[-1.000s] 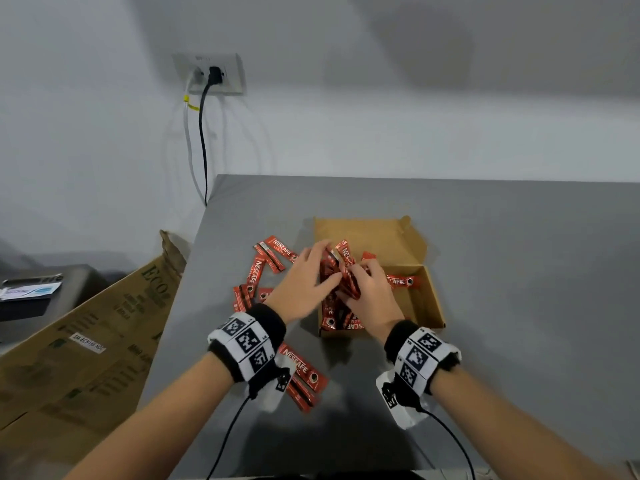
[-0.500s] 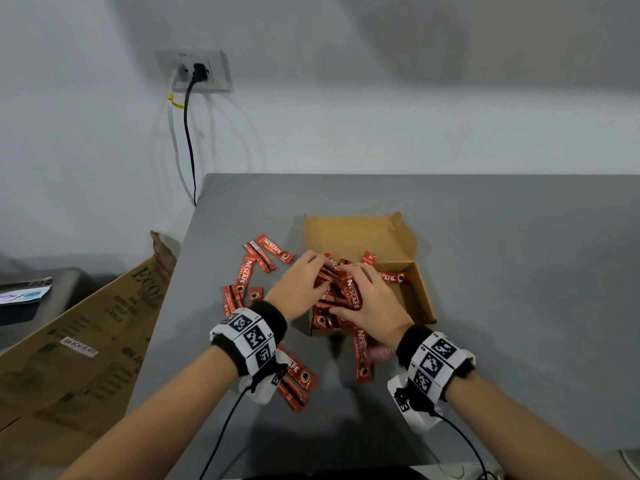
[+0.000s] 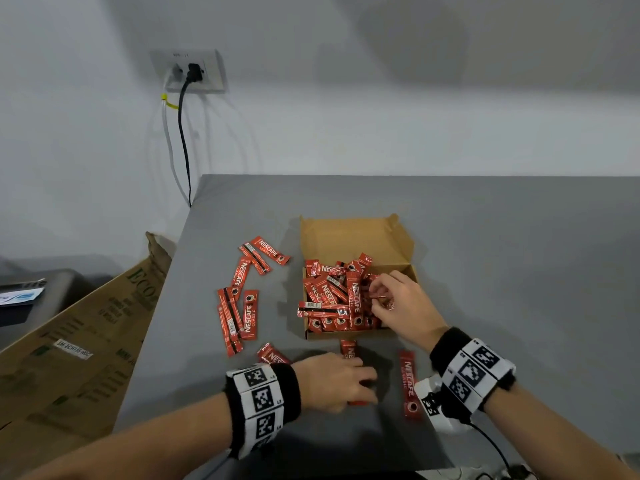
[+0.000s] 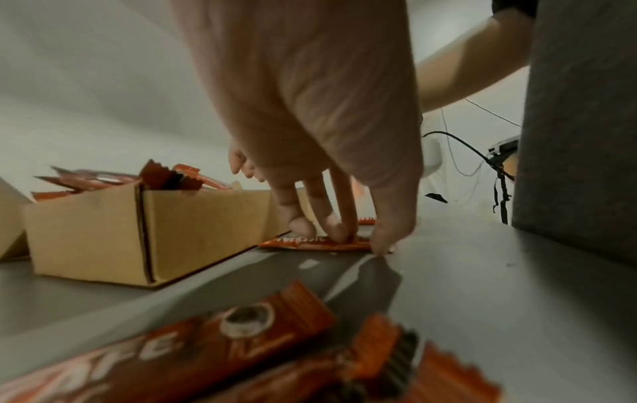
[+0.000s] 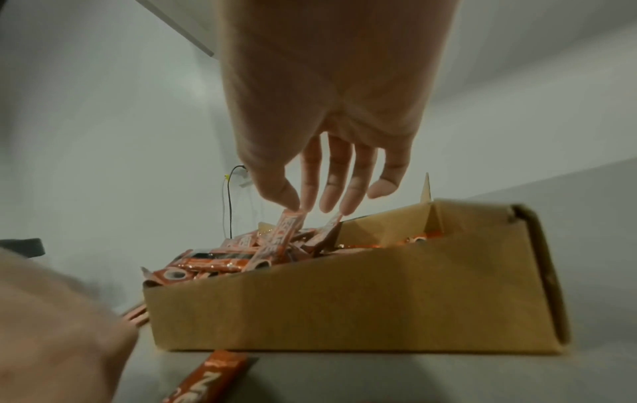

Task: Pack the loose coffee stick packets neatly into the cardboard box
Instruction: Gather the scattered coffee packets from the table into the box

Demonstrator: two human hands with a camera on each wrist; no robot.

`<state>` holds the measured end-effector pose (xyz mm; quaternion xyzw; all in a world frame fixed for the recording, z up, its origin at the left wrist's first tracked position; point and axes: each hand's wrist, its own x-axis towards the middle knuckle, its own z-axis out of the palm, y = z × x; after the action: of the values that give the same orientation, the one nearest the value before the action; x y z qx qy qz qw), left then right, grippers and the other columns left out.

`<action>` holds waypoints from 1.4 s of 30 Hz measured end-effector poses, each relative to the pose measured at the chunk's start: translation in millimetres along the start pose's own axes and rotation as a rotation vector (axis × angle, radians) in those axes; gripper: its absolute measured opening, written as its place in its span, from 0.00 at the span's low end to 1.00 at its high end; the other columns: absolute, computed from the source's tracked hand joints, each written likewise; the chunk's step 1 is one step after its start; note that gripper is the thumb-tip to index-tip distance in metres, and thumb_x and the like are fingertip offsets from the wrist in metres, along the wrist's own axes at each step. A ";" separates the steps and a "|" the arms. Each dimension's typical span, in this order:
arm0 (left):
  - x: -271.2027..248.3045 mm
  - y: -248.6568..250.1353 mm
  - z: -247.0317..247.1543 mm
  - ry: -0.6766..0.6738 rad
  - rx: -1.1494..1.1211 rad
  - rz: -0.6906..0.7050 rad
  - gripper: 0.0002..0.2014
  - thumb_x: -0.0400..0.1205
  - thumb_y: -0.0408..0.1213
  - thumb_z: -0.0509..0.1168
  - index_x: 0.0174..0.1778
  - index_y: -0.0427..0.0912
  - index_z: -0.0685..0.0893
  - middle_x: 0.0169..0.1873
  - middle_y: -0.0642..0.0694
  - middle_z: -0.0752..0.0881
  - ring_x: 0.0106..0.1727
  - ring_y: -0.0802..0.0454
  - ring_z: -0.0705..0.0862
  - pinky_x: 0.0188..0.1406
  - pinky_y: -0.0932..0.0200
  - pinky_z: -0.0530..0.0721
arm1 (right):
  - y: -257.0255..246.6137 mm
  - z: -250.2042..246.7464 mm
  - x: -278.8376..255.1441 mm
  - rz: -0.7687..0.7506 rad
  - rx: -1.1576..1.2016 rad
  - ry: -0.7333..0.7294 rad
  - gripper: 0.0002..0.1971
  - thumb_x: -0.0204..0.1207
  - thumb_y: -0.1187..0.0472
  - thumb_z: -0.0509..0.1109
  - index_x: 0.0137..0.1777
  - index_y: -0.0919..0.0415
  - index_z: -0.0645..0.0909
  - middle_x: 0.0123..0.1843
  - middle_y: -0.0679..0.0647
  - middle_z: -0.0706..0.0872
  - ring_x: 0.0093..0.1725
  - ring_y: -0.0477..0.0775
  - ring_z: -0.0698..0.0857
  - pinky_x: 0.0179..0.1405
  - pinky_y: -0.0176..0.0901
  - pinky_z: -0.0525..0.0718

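Observation:
The open cardboard box sits mid-table, its left half piled with red coffee stick packets. My right hand reaches into the box; thumb and forefinger pinch the top end of one tilted packet in the pile. In front of the box my left hand lies over a loose packet on the table, with fingertips on top of it and the thumb at its near edge. More loose packets lie left of the box, by my left wrist and near my right wrist.
The grey table ends at its left edge beside a large brown carton on the floor. A wall socket with hanging cables is behind. Cables run from both wristbands toward me.
My left hand has left the box and come down on a packet on the table in front of it. My right hand has shifted right inside the box. A packet now lies by my right wrist.

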<state>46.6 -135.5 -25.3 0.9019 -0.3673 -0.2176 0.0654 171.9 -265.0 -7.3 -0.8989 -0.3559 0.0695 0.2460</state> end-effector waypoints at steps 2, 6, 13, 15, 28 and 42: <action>3.6 -1.1 -0.5 0.003 0.010 -0.005 0.20 0.79 0.29 0.63 0.67 0.37 0.74 0.64 0.35 0.74 0.61 0.39 0.75 0.57 0.40 0.79 | 1.7 -1.8 -2.2 -0.015 -0.015 -0.027 0.06 0.75 0.61 0.69 0.51 0.56 0.80 0.46 0.44 0.77 0.47 0.43 0.77 0.49 0.35 0.78; 10.5 -3.1 -12.1 0.042 0.047 -0.033 0.14 0.80 0.32 0.63 0.62 0.33 0.77 0.59 0.37 0.78 0.60 0.42 0.74 0.60 0.44 0.76 | 7.7 -1.9 -1.2 0.017 0.000 -0.023 0.06 0.75 0.62 0.68 0.51 0.56 0.80 0.46 0.43 0.77 0.47 0.42 0.77 0.49 0.35 0.78; 40.9 12.5 -22.4 0.026 0.016 0.066 0.15 0.80 0.28 0.64 0.62 0.30 0.79 0.66 0.33 0.76 0.69 0.35 0.70 0.67 0.39 0.71 | 16.7 -1.0 -2.4 0.031 0.024 -0.030 0.07 0.75 0.63 0.67 0.52 0.56 0.80 0.48 0.47 0.80 0.48 0.45 0.79 0.52 0.40 0.81; 46.5 16.4 -19.6 -0.024 -0.033 0.050 0.14 0.79 0.25 0.63 0.61 0.29 0.80 0.63 0.31 0.78 0.65 0.34 0.73 0.62 0.37 0.75 | 17.7 0.7 -2.4 0.028 0.024 -0.047 0.07 0.75 0.63 0.67 0.52 0.56 0.80 0.49 0.47 0.80 0.48 0.45 0.79 0.52 0.41 0.81; 52.7 8.0 -12.9 0.072 -0.040 0.160 0.33 0.72 0.17 0.66 0.74 0.36 0.69 0.73 0.33 0.68 0.60 0.33 0.79 0.44 0.44 0.85 | 27.7 2.6 -2.0 0.036 0.007 -0.094 0.05 0.77 0.63 0.67 0.51 0.58 0.80 0.50 0.49 0.81 0.49 0.47 0.80 0.53 0.43 0.83; 51.2 3.9 -38.3 -0.075 0.114 0.058 0.14 0.82 0.26 0.59 0.63 0.36 0.81 0.60 0.36 0.76 0.56 0.40 0.81 0.51 0.51 0.79 | 30.4 1.2 2.0 0.015 0.009 -0.112 0.05 0.77 0.65 0.66 0.49 0.59 0.81 0.50 0.51 0.82 0.49 0.49 0.81 0.52 0.42 0.82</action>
<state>93.5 -175.3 -7.6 0.8844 -0.4072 -0.2281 0.0061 191.4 -282.1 -23.2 -0.8951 -0.3619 0.1233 0.2294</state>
